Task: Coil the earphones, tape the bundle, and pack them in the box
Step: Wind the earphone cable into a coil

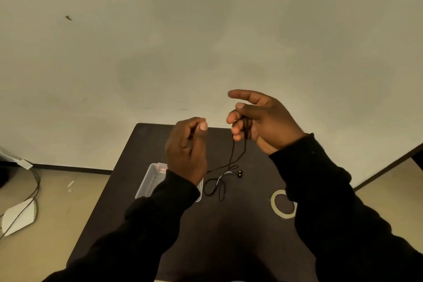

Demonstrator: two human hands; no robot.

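Observation:
Black earphones (219,184) trail from my raised right hand (263,121) down to the dark table (229,236), where loose loops and the two earbuds (239,173) lie. My right hand holds several turns of cord wound around its fingers, index finger stretched out. My left hand (187,149) is raised beside it, thumb and fingers pinched together; whether cord is between them I cannot tell. A clear plastic box (148,182) sits on the table, partly hidden behind my left wrist. A roll of tape (278,209) lies flat at the right, partly under my right sleeve.
The table stands against a pale wall. On the floor at the left lie a white object (19,216) and dark cables (34,190). Another dark surface edge (418,155) shows at the far right.

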